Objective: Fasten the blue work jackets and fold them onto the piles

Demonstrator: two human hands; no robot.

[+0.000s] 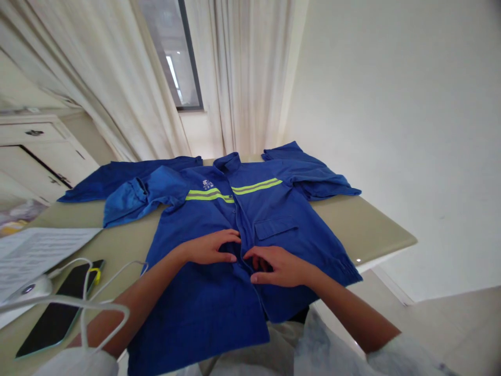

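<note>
A blue work jacket (pixel 219 292) lies front up on the table, with a fluorescent yellow and grey stripe across its chest and a white logo on it. My left hand (pixel 211 247) rests at the front opening, thumb and fingers apart over the cloth. Just across the opening, my right hand (pixel 279 266) has its index fingertip at the placket edge. Its other fingers curl loosely, and a gap separates them from the thumb. Above my hands the placket shows small buttons (pixel 234 204). A flap pocket (pixel 276 227) sits right of the opening. The jacket's lower hem hangs over the near table edge.
Other dark blue cloth (pixel 113 175) lies behind the jacket on the table (pixel 379 230). At left are a black phone (pixel 58 313), printed paper (pixel 35 253) and white cables (pixel 105 304) crossing my left forearm. Curtains and a white wall stand behind.
</note>
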